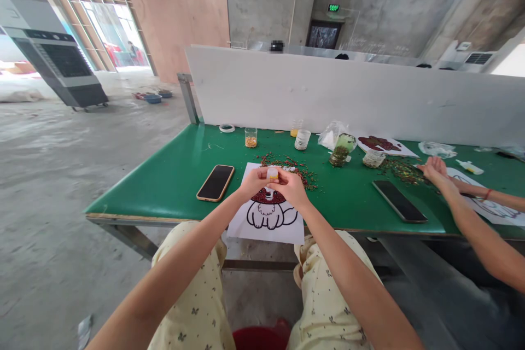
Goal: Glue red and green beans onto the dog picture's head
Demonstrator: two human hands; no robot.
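We can't tell what's in the bottle (272,174) between the left hand (253,184) and the right hand (292,187): fingers (282,175) cover its sides, too small. Both hands hide the top of the drawing (266,214). Below them, bottom edge cuts off the red bucket (261,338). Far to their right, picture edge crops the co-worker's arms (478,229) and paper (501,210); we can't make out that paper's full outline.

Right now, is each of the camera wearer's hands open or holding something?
Left hand: holding a small white-and-yellow container.
Right hand: holding the same container.
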